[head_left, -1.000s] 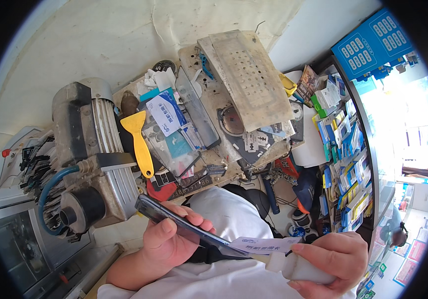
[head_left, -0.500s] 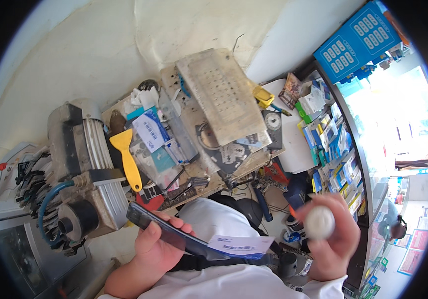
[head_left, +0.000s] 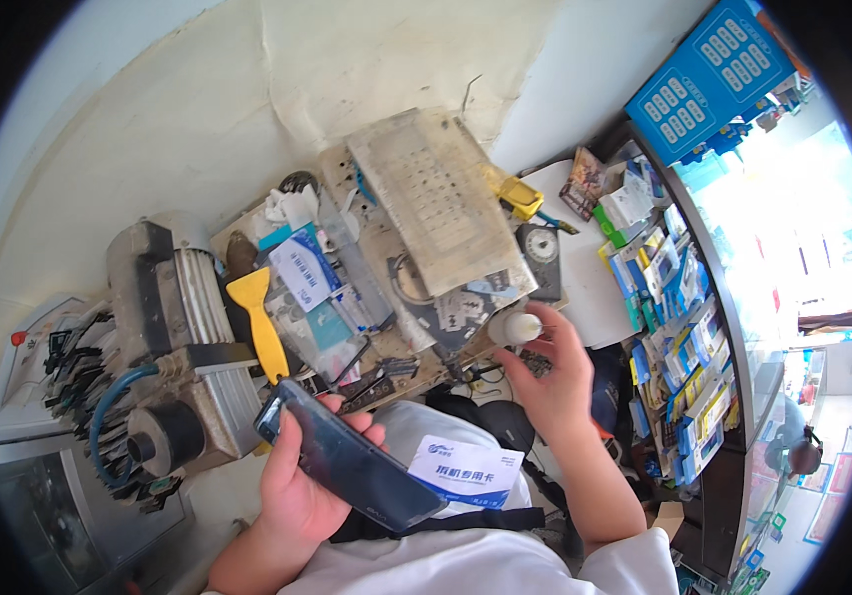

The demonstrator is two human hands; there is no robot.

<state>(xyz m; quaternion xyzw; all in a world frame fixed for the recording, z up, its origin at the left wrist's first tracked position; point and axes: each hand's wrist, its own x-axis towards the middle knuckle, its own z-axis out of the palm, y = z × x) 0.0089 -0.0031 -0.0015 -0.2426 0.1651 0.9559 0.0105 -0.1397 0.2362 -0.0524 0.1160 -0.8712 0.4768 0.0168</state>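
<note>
My left hand grips a dark smartphone from its left side, thumb on the face turned up and fingers curled round the far edge. A white and blue plastic card meets the phone's right end, tilted above my lap; whether it is wedged into the seam I cannot tell. At the bench's front right edge my right hand has its fingers round a small whitish bottle with a thin tip. The bottle's base is partly hidden, so I cannot tell if it rests on the bench.
A grimy perforated plate lies on the cluttered bench. Left of it are another white and blue card and a yellow scraper. A motor-like machine stands at the left. Several small boxes line the right side.
My right hand has carried the white bottle forward and left, from beside my body to the bench edge. The phone has turned a little, showing more of its dark face.
</note>
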